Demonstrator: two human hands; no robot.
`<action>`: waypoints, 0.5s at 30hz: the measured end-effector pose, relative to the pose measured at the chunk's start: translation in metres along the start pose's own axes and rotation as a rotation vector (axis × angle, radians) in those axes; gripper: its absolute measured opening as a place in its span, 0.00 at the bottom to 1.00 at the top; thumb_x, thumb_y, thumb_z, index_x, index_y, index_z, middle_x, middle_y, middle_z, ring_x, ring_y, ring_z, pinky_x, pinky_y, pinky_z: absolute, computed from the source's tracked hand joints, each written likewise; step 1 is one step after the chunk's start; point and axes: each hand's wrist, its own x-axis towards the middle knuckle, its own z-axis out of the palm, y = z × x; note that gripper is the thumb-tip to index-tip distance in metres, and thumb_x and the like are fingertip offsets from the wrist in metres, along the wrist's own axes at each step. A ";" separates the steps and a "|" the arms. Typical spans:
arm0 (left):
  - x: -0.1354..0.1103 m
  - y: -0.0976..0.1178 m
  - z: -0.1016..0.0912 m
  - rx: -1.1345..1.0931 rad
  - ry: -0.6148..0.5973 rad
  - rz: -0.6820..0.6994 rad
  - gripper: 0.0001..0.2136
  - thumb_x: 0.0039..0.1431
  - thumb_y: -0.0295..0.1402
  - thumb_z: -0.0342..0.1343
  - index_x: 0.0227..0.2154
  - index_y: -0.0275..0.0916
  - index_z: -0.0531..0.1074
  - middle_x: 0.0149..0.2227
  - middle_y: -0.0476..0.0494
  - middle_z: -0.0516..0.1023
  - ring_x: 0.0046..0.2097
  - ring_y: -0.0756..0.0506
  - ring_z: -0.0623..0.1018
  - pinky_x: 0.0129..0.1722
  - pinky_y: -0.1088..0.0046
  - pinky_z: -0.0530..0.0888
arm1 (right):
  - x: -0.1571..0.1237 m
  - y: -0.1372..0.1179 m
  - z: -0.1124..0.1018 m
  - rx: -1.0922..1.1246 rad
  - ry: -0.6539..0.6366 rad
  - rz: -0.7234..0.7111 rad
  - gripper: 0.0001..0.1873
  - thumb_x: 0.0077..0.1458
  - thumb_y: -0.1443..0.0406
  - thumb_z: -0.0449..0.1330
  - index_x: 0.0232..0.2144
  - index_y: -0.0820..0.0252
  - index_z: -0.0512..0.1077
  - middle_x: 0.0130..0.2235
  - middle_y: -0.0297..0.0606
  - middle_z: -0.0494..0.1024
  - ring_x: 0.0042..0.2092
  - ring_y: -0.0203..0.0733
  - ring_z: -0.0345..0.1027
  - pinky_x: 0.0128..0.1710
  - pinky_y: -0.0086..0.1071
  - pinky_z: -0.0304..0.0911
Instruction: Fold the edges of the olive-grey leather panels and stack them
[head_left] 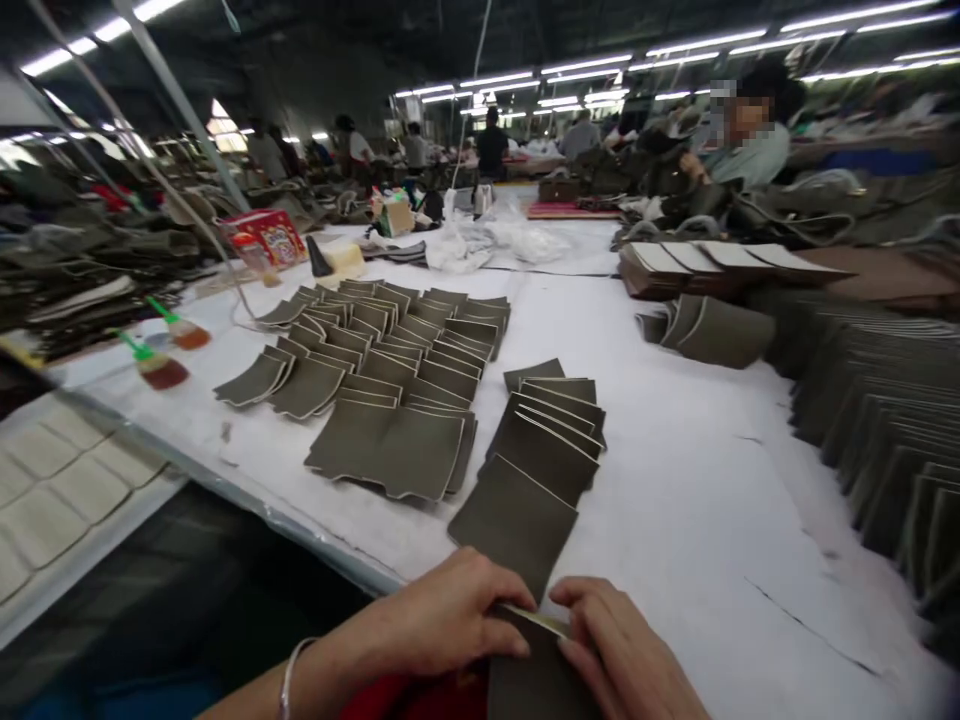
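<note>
Both hands pinch one grey piece [534,685] at the near worktop [675,480] edge. The left hand [442,620] and right hand [622,650] are closed on its pale top edge. Just beyond, many like pieces already lie fanned in rows [536,450], seemingly done. A long stack [877,420] at the right likely remains. The far red box [274,235] has print too blurred to read.
</note>
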 end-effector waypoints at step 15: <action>-0.003 0.010 0.009 0.036 0.070 -0.028 0.07 0.51 0.29 0.57 0.31 0.41 0.79 0.24 0.55 0.74 0.29 0.51 0.71 0.29 0.79 0.61 | 0.011 -0.034 -0.018 0.070 -0.100 0.162 0.09 0.66 0.67 0.49 0.31 0.53 0.59 0.33 0.32 0.70 0.35 0.43 0.64 0.37 0.36 0.62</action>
